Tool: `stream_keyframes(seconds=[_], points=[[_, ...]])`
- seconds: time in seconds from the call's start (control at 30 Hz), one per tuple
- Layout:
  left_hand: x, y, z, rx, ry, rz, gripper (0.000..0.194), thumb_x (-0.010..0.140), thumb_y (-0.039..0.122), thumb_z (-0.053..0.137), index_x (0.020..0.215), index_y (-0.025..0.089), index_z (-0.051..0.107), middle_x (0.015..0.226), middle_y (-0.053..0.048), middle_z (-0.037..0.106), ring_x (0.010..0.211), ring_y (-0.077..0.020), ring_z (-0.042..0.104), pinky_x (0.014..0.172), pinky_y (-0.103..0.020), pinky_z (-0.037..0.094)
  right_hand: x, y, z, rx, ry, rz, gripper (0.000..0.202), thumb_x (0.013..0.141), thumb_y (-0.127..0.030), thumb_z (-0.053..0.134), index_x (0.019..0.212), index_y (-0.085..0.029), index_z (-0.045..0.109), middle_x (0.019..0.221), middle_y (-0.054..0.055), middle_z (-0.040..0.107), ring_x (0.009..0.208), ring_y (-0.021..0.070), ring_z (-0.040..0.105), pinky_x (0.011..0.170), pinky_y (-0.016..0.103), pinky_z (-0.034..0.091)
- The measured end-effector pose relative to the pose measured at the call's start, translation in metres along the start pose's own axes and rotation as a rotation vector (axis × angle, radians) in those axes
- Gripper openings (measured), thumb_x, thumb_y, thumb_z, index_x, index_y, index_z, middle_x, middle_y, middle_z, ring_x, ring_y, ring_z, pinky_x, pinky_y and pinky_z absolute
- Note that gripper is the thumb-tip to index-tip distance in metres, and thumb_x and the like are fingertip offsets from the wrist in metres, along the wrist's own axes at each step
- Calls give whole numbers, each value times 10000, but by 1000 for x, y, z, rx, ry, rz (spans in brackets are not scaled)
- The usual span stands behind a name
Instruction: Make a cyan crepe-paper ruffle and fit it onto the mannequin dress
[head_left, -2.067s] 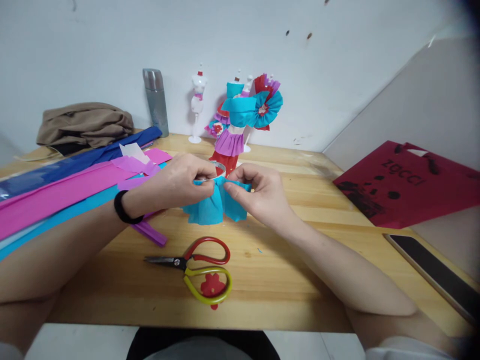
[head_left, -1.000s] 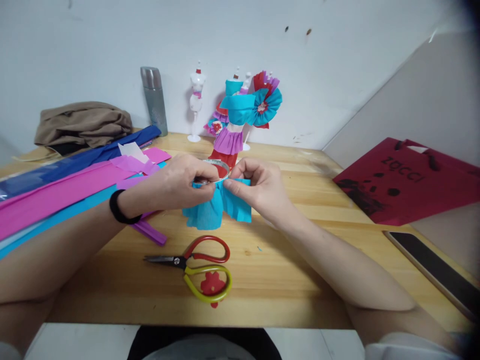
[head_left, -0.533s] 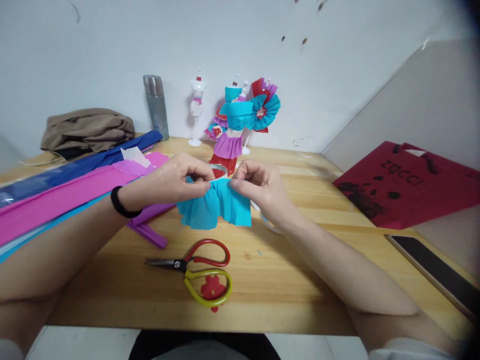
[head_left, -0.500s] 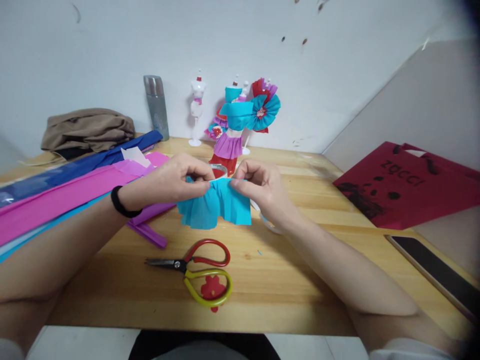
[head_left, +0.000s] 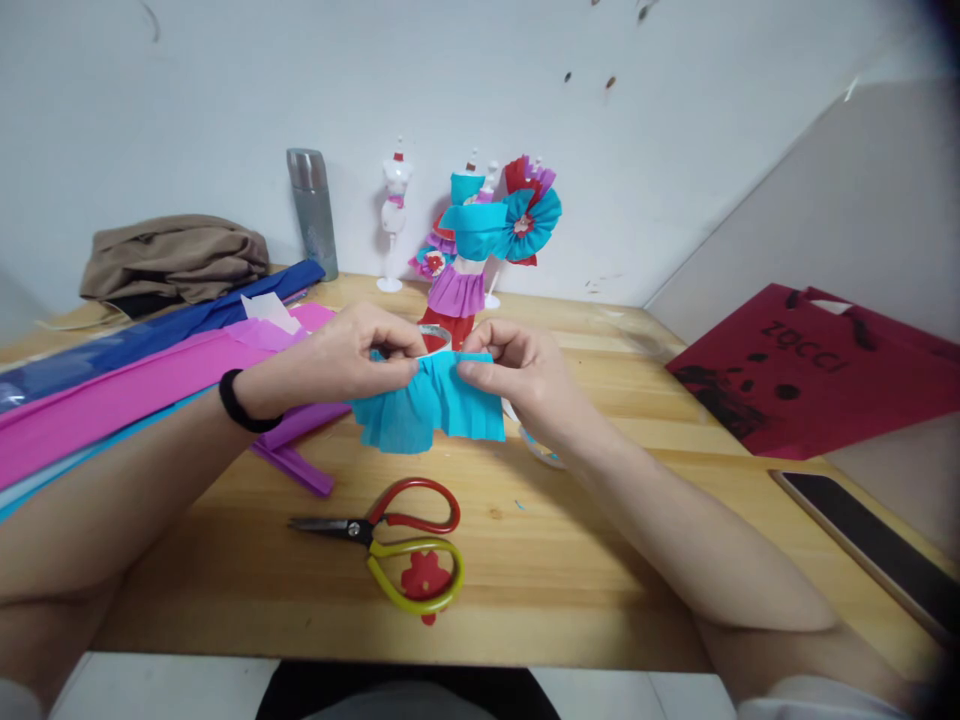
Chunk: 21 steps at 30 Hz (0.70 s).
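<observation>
A pleated blue paper strip hangs between both hands above the wooden table. Its upper left edge is pinched between thumb and fingers of my left hand. Farther right, my right hand pinches the same top edge. Behind the strip shows part of a round tape roll. Scissors with one red and one yellow handle lie in front of the hands, blades to the left. Inside the yellow loop is a red flower-shaped cutout.
Small mannequins in coloured paper stand by the wall, beside a grey bottle. Pink paper and brown cloth lie left. A red bag and a phone are right.
The blue strip has risen slightly, and its right part is spread a little wider. Both hands still pinch it; my right hand has shifted slightly left.
</observation>
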<state>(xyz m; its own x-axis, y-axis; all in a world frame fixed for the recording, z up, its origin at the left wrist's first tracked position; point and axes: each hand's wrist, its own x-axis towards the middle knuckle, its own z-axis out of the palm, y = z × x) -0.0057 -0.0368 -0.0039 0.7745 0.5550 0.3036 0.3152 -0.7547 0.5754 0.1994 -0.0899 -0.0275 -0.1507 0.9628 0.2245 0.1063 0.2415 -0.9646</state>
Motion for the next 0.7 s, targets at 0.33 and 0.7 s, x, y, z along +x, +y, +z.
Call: stream_keyframes(seconds=[0.33,0.7], points=[[1,-4,3,63,21,20,238,777,274,494,670,138,658,609,4,599,572,-108,528,516,-203,364,1,5,0,1,38,-105,233,665,-263,741,667,-210,514,654,-34,550,578,106,468,525,253,361],[-1,-7,0,52,39,17,233,798,272,507,674,136,650,605,7,579,567,-101,515,510,-203,364,1,4,-3,-140,15,-115,354,692,-328,736,574,-213,422,607,-35,459,563,94,393,490,249,314]])
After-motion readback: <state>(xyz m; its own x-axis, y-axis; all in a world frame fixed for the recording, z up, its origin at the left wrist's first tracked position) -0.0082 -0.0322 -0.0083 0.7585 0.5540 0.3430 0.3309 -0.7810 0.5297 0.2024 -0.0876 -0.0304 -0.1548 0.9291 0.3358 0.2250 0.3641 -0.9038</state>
